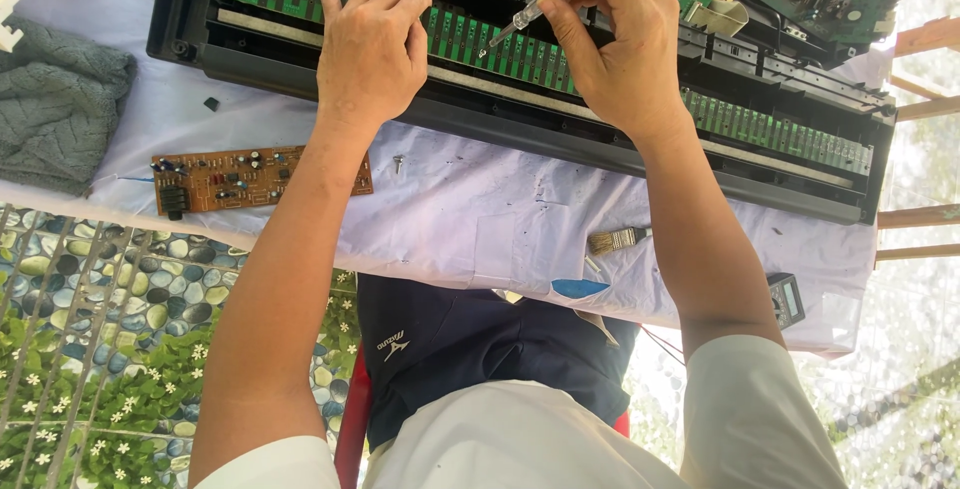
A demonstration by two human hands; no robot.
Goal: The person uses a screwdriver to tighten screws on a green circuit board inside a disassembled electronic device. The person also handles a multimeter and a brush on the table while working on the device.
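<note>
My right hand (pixel 620 44): pinches a clear screwdriver (pixel 528 13) over the long green board (pixel 520 49).
My left hand (pixel 370 44): fingers bent, holding nothing, resting on that board.

We count two hands (pixel 370 44), one screwdriver (pixel 528 14), one brown circuit board (pixel 255 179), one brush (pixel 617 240), one loose screw (pixel 398 162)

Outdoor repair bench: circuit boards (pixel 262 178), brush (pixel 615 240)

Matt black plastic keyboard casing (pixel 480 114), clear plastic screwdriver (pixel 528 13), knitted grey cloth (pixel 55 99), smooth white tablecloth (pixel 480 219)
</note>
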